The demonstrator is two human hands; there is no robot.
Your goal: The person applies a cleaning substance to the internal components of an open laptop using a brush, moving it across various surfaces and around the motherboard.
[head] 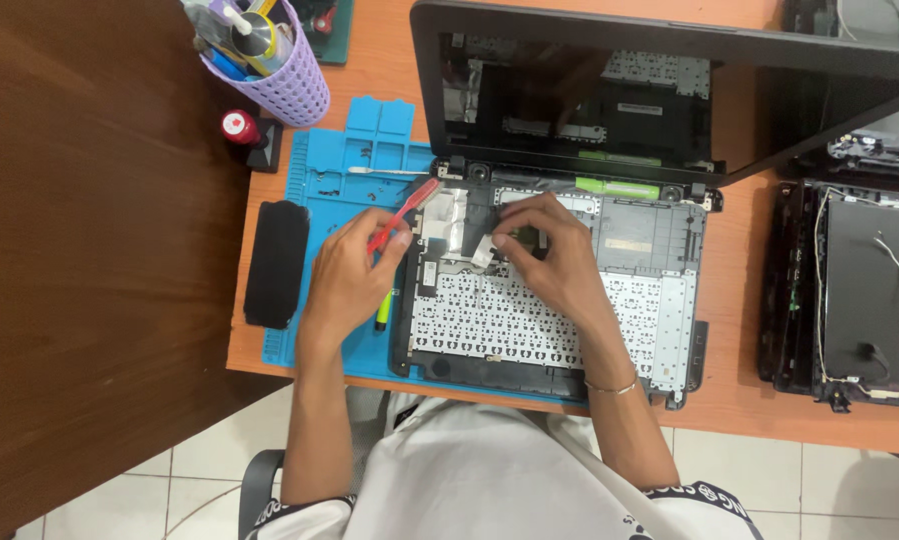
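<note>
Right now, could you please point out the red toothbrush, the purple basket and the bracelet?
red toothbrush [406, 212]: head view, middle of its handle.
purple basket [294, 85]: head view, its mesh wall.
bracelet [611, 388]: head view, band across the right wrist.

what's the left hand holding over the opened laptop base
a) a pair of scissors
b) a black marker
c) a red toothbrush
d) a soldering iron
c: the left hand grips a red toothbrush, its bristled head angled up toward the top left corner of the opened laptop base, while the right hand presses on the parts inside it.
</note>
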